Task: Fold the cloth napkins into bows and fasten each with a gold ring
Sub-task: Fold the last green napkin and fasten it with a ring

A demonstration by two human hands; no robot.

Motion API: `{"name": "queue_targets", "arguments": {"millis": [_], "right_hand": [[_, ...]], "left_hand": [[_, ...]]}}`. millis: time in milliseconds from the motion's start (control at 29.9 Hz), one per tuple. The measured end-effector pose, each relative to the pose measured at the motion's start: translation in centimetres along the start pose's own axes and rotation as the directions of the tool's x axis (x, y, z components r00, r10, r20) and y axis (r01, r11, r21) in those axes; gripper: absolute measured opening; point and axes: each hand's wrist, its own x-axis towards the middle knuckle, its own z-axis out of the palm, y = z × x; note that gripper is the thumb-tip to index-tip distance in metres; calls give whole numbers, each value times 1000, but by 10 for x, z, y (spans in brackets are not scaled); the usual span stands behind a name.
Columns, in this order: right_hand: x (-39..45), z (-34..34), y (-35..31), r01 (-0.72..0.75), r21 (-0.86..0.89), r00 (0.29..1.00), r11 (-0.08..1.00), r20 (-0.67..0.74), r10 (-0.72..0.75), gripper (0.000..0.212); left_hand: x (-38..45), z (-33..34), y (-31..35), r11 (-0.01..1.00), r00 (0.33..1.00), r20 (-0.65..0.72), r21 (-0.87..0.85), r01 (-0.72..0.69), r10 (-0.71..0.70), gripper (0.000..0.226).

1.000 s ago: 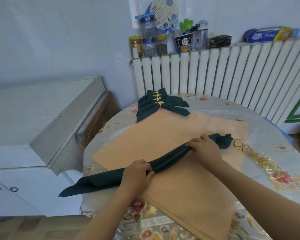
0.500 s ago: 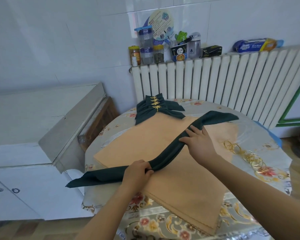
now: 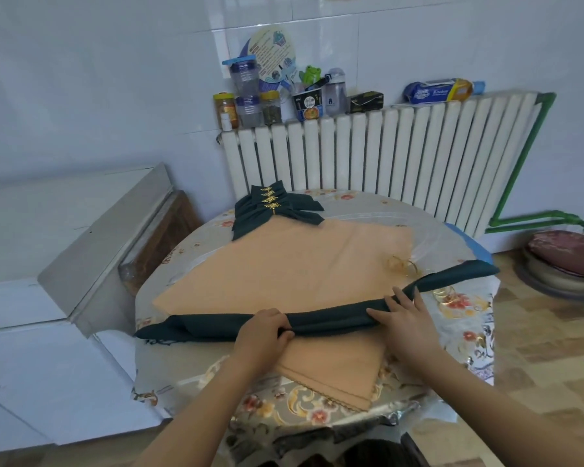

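Observation:
A dark green napkin [image 3: 331,320], gathered into a long narrow band, lies across the near part of a peach cloth [image 3: 284,264] on the round table. My left hand [image 3: 262,335] grips the band near its middle with curled fingers. My right hand [image 3: 402,315] holds it further right, thumb under and fingers laid over it. The band's right end [image 3: 459,276] reaches past the cloth toward the table's edge. Loose gold rings [image 3: 403,266] lie just behind that end, partly hidden. Several finished green bows with gold rings [image 3: 273,205] are stacked at the table's far side.
The table [image 3: 452,335] has a floral cover under clear plastic. A white radiator [image 3: 385,156] stands behind it, its top crowded with jars and boxes. A white cabinet [image 3: 48,264] stands at the left. A cushioned stool [image 3: 567,257] sits on the floor at right.
The napkin band has swung from a diagonal line to lie nearly level across the near part of the cloth. Its right end came down over the rings. Both hands kept hold.

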Motion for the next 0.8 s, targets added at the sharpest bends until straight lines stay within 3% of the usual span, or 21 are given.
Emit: {"name": "queue_targets", "arguments": {"millis": [134, 301, 434, 601, 702, 802], "right_hand": [[-12, 4, -3, -49, 41, 997, 998, 63, 47, 50], [-13, 0, -16, -85, 93, 996, 992, -29, 88, 46], [1, 6, -32, 58, 255, 998, 965, -25, -53, 45], [20, 10, -62, 220, 554, 974, 803, -75, -215, 33], [32, 4, -83, 167, 681, 980, 713, -38, -194, 25], [42, 3, -98, -3, 770, 997, 638, 48, -53, 15]], "left_hand": [[-2, 2, 4, 1000, 1000, 13, 15, -2, 1, 19], [-8, 11, 5, 1000, 1000, 9, 31, 8, -8, 40], [-8, 20, 3, 993, 988, 150, 118, 21, -39, 45], [-7, 20, 4, 998, 973, 228, 58, 25, -38, 46], [-8, 18, 6, 989, 984, 173, -131, 73, -49, 40], [-2, 5, -1, 890, 972, 94, -390, 234, -214, 25]]}}
